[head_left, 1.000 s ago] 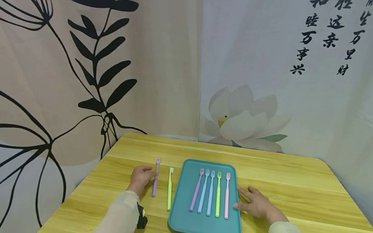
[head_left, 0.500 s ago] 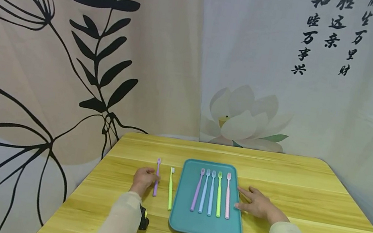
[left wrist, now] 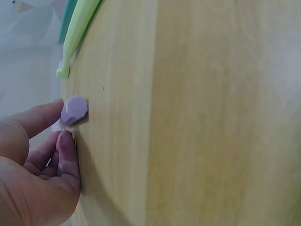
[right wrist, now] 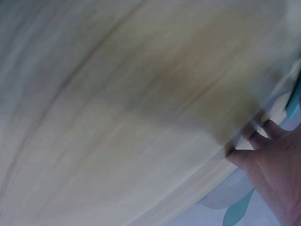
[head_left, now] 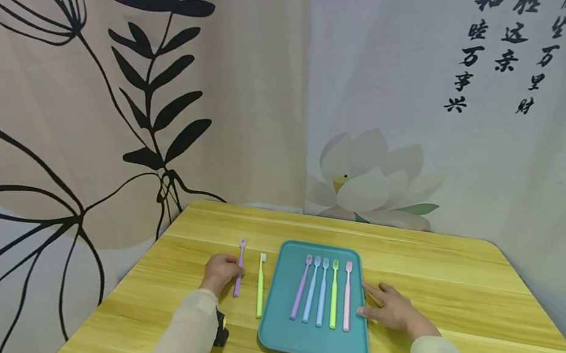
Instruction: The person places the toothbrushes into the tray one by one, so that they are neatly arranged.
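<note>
On the left side of the table, my left hand point(head_left: 220, 271) has its thumb and fingertips at both sides of a purple toothbrush point(head_left: 237, 288), pinching its handle. The left wrist view shows the handle end of this purple toothbrush point(left wrist: 75, 108) pointing at the camera, close over the wood. To its right lies a light green toothbrush point(head_left: 259, 293), bristles up. A teal tray point(head_left: 311, 346) holds a row of several toothbrushes: purple, blue, green and a pink toothbrush point(head_left: 347, 301). My right hand point(head_left: 392, 310) rests with spread fingers at the tray's right rim.
The wooden table point(head_left: 441, 263) reaches back to a printed curtain point(head_left: 250, 103) with leaves, a lotus and black characters. A black wrist strap piece point(head_left: 222, 330) shows at the left sleeve.
My left hand has shifted slightly right, and its thumb now reaches across the purple toothbrush. The right hand keeps its place at the tray; the whole view drifts slightly.
</note>
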Demonstrator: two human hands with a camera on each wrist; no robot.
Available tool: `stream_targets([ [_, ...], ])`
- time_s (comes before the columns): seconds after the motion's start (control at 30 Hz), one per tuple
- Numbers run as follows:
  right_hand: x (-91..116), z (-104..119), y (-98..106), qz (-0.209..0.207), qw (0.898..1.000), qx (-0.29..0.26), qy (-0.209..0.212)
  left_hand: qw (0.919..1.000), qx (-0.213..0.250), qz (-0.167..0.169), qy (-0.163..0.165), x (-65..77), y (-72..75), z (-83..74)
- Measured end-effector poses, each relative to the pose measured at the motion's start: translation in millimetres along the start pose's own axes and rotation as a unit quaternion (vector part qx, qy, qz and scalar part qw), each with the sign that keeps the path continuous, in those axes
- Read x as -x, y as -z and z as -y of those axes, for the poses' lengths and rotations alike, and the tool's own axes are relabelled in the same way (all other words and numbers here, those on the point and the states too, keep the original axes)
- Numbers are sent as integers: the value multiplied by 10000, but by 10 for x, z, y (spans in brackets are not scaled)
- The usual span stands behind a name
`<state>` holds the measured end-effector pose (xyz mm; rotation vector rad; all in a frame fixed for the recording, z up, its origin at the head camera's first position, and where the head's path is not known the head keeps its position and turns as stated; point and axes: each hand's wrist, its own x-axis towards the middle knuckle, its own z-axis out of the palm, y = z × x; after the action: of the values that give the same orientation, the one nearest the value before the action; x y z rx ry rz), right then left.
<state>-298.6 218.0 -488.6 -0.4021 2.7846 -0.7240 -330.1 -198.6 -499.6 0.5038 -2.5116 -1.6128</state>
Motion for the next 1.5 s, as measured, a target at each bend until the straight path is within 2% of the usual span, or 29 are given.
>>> stream_targets([
  [0.3, 11, -1, 12, -4, 10000, -41, 19, 9996, -262, 43, 1, -6, -6, -30],
  [0.5, 8, 7, 16, 1, 10000, -13, 8, 9986, -495, 49, -151, 38, 4, -79],
  [0.73, 6, 13, 17, 5, 10000, 44, 31, 9959, -814, -108, -372, 89, -9, -105],
  [1.0, 12, 25, 19, 16, 10000, -3, -11, 9953, -844, -269, -399, 120, -25, -116],
  [1.17, 18, 36, 25, 28, 10000, -19, -33, 9976, -573, -288, -257, 113, -20, -95],
  [1.5, 5, 23, 21, 38, 10000, 6, -38, 9987, -415, -249, -173, 74, 6, -85],
])
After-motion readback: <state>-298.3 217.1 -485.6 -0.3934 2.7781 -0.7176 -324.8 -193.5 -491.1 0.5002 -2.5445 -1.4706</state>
